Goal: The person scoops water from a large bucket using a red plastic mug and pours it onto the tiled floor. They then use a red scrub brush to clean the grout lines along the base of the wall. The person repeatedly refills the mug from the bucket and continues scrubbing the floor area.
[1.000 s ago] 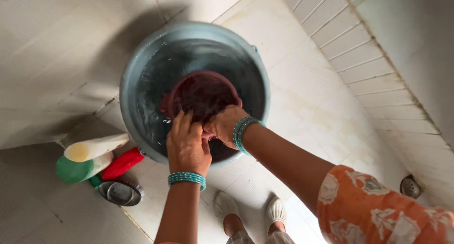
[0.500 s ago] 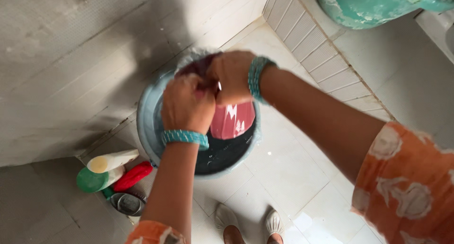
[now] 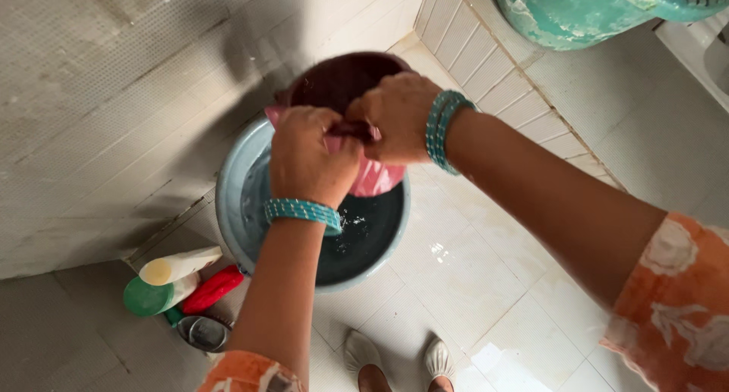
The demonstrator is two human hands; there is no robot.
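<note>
- Pink mug, dark inside, wet, glossy.
- Held above grey bucket, mouth tilted toward wall, axis slanted.
- My left hand and right hand grip closed on its rim.

Home bathroom or wash area; pale tiled floor with wet patches, tiled wall on one side, ribbed tile step on the other; grey-blue bucket of water stands on the floor by the wall; cluster of plastic bottles in the corner: a white one, a green-capped one, a red one; round metal floor drain beside them; large teal tub on the raised step.
</note>
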